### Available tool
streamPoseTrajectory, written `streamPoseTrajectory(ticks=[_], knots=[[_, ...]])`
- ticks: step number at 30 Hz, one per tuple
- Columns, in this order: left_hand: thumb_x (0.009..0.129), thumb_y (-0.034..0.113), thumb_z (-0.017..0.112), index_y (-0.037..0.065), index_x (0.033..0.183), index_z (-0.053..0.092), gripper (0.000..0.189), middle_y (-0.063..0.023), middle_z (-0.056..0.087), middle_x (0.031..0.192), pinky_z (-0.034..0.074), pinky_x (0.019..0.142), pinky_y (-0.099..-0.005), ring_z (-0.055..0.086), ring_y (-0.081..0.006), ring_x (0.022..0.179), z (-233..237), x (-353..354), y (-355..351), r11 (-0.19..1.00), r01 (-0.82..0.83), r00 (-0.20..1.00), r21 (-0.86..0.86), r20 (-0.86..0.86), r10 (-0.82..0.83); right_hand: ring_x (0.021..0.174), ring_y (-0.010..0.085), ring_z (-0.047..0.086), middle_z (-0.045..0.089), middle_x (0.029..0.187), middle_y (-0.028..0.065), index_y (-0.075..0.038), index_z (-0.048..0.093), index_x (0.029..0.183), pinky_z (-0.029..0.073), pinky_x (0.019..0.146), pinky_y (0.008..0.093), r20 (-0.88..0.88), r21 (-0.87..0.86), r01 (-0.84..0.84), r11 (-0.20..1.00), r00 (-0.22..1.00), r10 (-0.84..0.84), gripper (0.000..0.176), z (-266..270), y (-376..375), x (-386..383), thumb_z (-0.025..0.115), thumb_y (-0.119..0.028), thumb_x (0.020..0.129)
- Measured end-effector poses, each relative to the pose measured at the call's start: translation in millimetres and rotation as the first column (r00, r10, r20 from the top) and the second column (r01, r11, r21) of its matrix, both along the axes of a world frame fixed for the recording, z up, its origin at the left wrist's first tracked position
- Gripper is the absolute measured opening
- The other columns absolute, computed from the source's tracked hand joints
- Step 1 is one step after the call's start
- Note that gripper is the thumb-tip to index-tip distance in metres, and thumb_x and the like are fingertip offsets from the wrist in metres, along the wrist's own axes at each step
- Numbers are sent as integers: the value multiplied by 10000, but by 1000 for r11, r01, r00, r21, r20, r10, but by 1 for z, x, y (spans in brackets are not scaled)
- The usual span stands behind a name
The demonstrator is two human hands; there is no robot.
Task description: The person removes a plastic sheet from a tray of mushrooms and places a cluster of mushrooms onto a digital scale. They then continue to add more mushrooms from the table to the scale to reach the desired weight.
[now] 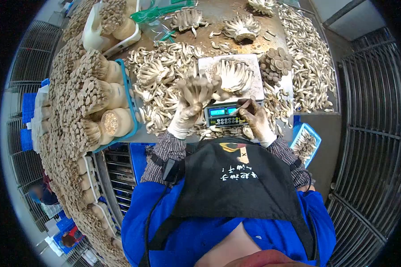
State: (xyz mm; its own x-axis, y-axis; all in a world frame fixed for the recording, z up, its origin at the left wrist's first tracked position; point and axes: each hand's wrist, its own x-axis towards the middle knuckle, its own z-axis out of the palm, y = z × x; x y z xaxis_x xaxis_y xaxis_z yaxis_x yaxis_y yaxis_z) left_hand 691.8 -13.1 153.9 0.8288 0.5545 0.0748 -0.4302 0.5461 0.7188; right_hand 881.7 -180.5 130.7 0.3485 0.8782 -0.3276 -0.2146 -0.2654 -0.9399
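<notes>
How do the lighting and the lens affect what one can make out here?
In the head view, the fisheye lens bends the left racks and leaves black edges; the pale mushrooms on the scale look nearly washed out; the display glows blue, its digits too small to read; the far-left person is blurred.

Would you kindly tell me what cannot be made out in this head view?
All in the head view:
- Digits on the scale: too small.
- What the right hand pinches: too small.
- Farthest cluster: cut off by the top edge.
- What the upper co-worker does: too small, blurred.
</notes>
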Motion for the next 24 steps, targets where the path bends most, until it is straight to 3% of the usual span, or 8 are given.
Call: streamPoseTrajectory(ticks=[7, 9, 11, 13, 14, 17, 21, 24], knots=[[999, 226, 568, 31, 1542, 292, 640, -97, 444, 1527, 339, 1163, -377, 420, -222, 1405, -34, 41, -15, 985, 8, 995, -172, -92, -24, 919, 110, 589, 642, 1044, 43, 23, 555, 1268, 481, 880, 248, -180, 141, 179, 974, 972, -152, 379, -2, 35, -13, 672, -113, 934], [996, 259, 584, -8, 1508, 346, 624, -106, 481, 1494, 343, 1136, -317, 436, -202, 1383, -40, 59, -6, 997, -23, 984, 72, -174, 35, 921, 102, 593, 646, 1044, 34, 19, 578, 1228, 491, 852, 247, -143, 96, 322, 942, 941, -308, 334, -13, 43, -1, 676, -117, 939], [958, 403, 637, -69, 1408, 438, 682, -182, 605, 1344, 447, 1021, -360, 586, -262, 1223, -31, 66, 9, 944, 142, 810, 297, -583, 61, 876, 105, 613, 667, 1000, 40, 2, 630, 1147, 508, 777, 260, -99, 181, 323, 929, 946, -309, 247, 3, 50, 8, 669, -130, 942], [911, 475, 671, -78, 1376, 457, 754, -236, 655, 1230, 490, 962, -403, 638, -358, 1129, -62, 78, 27, 710, 276, 677, 648, -655, 335, 834, 117, 620, 681, 960, 47, -1, 657, 1105, 513, 749, 270, -98, 67, 342, 937, 937, -334, 224, -8, 52, 21, 670, -150, 938], [873, 514, 691, -65, 1385, 458, 808, -288, 639, 1207, 498, 951, -431, 627, -418, 1119, -13, 82, 29, 671, 491, 483, 556, -814, 321, 834, 117, 620, 681, 960, 47, -1, 657, 1105, 513, 749, 270, -96, 68, 345, 936, 936, -338, 224, -15, 53, 24, 670, -150, 938], [865, 502, 701, -37, 1412, 475, 800, -275, 668, 1171, 539, 878, -414, 691, -366, 1010, -40, 89, 36, 526, 385, 537, 758, -647, 541, 826, 162, 640, 705, 947, 100, 31, 667, 1104, 516, 749, 311, 168, 9, 348, 937, 924, -345, 281, -28, 57, 31, 679, -186, 925], [852, 446, 728, -28, 1450, 441, 815, -277, 685, 1132, 538, 891, -380, 697, -343, 1027, -59, 81, 38, 431, 184, 619, 884, -445, 647, 890, 176, 642, 695, 1054, 137, 56, 647, 1145, 510, 800, 318, 174, 115, 409, 905, 889, -424, 356, -36, 51, 32, 694, -217, 920], [874, 353, 703, -33, 1469, 409, 768, -214, 701, 1075, 537, 817, -363, 692, -289, 908, -88, 65, 44, 523, 199, 602, 829, -525, 602, 966, 150, 614, 666, 1101, 104, 46, 599, 1247, 491, 836, 282, 108, 101, 433, 896, 890, -443, 455, -41, 38, 38, 704, -268, 935]])
